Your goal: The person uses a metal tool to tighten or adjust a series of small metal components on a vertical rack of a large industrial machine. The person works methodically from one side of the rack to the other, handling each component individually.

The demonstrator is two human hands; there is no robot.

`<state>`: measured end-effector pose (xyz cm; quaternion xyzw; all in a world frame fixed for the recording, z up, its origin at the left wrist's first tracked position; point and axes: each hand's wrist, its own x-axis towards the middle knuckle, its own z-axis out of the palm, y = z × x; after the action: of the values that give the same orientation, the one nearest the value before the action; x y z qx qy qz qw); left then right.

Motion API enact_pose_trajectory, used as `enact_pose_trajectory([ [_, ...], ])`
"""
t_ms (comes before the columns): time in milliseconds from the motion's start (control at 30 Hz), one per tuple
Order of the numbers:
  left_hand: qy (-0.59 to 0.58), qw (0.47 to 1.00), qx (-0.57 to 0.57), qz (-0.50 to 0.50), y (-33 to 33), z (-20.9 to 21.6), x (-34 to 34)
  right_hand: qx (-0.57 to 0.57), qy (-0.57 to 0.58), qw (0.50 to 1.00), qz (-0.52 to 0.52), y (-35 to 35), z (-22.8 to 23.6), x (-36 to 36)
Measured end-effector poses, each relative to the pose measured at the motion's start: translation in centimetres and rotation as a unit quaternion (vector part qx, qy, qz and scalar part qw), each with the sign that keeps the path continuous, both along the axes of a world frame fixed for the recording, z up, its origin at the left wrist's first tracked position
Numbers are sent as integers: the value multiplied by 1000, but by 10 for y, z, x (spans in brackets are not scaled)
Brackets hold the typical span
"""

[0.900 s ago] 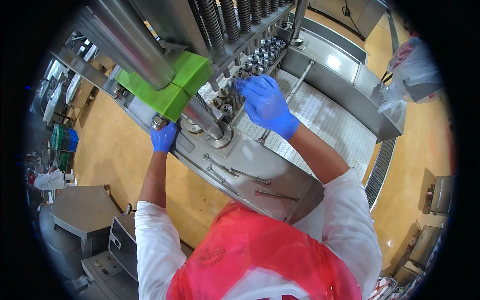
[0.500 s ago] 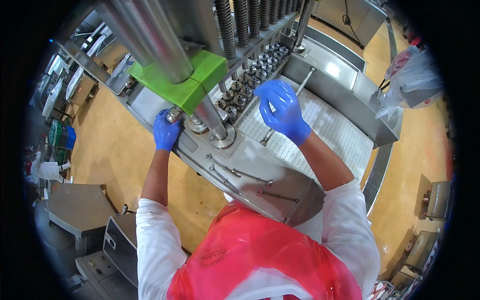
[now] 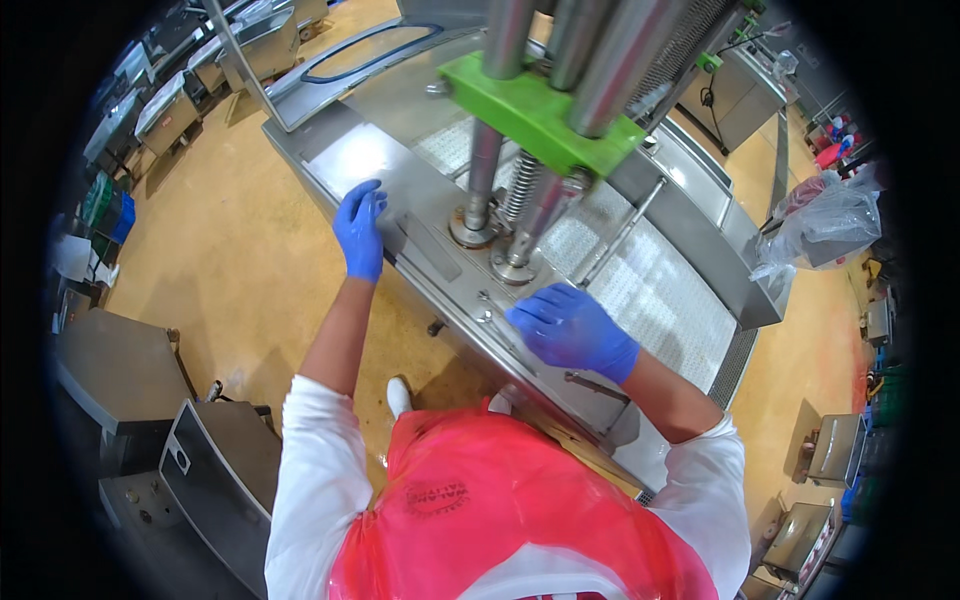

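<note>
My left hand (image 3: 361, 232), in a blue glove, is at the near edge of the steel machine's ledge (image 3: 425, 245), fingers loosely bent and apart with nothing in them. My right hand (image 3: 575, 328), gloved alike, is over the ledge with its knuckles up and fingers curled. What its fingers close on, if anything, is hidden beneath it. Thin metal rods lie there: small forked ends (image 3: 485, 312) show left of the hand, and one dark rod (image 3: 597, 387) just below it. A green block (image 3: 540, 115) clamps thick steel columns that stand beyond both hands.
A white perforated conveyor belt (image 3: 665, 290) runs to the right behind a crossbar (image 3: 622, 232). Clear plastic (image 3: 825, 225) hangs over a unit at far right. Steel cabinets (image 3: 125, 370) stand at left. A blue ring-shaped band (image 3: 370, 50) lies on the machine's far end.
My right hand has come down from beside the spring-loaded heads to the rods on the ledge. My left hand has left the nut under the green block. My view has shifted left.
</note>
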<state>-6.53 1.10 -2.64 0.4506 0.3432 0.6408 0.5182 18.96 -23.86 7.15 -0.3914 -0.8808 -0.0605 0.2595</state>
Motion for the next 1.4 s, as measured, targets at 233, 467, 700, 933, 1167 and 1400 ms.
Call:
enact_pose_trajectory([
  [233, 275, 957, 88, 39, -71, -63, -132, -136, -41, 958, -251, 89, -39, -111],
  [467, 386, 919, -25, -79, -108, -137, -301, -136, 31, 887, -440, 107, -49, -161],
  [700, 332, 909, 213, -137, 15, -37, -214, -195, 78, 850, -484, 118, -42, -164],
  [933, 258, 878, 301, -269, 97, 61, -94, -143, 98, 867, -466, 116, -73, -169],
  [1167, 311, 774, 346, -429, 165, 80, 24, -82, 180, 840, -505, 128, -71, -189],
  [1400, 379, 646, 481, -457, 225, 74, 188, -24, 255, 813, -522, 163, -69, -195],
])
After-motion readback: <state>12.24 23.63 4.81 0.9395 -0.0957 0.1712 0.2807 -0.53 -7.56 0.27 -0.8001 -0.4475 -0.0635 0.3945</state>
